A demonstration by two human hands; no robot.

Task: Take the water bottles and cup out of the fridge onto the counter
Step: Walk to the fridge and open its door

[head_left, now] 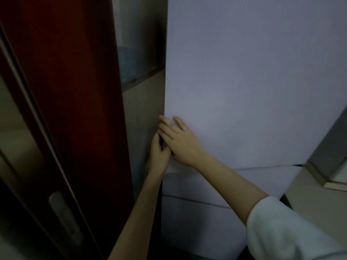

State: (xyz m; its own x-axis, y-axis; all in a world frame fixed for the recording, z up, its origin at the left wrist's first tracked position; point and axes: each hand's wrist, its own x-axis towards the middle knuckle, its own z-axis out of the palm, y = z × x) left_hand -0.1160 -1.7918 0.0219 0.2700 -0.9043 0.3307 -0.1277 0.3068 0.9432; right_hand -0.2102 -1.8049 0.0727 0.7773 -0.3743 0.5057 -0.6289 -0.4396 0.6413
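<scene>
1. Fridge [253,72], a tall pale box, fills the right and middle of the head view with its upper door closed; no bottle or cup shows, so whatever is inside stays hidden behind that door.
2. Both hands meet at the door's left edge, low on the upper door, just above the seam where the lower doors begin.
3. Right hand [180,143] lies flat on the door face near the edge, fingers straight and slightly spread, holding nothing; its forearm runs down to a white sleeve [281,231] at the lower right.
4. Left hand [159,154] sits just beside and partly under the right one, its fingers curled round the door's left edge in the narrow gap between fridge and wall.
5. A grey wall panel [142,109] stands close against the fridge's left side, leaving only a slim dark gap there for fingers.
6. Further left a dark red-brown sliding door frame [75,91] runs tall through the view, with a metal recessed handle [63,218] low on it.
7. Behind the frame, in the upper gap, a pale bluish object shows, too blurred to tell what it is.
8. At the right edge a light surface [319,199] adjoins the fridge, with a grey wall and ledge above it.
</scene>
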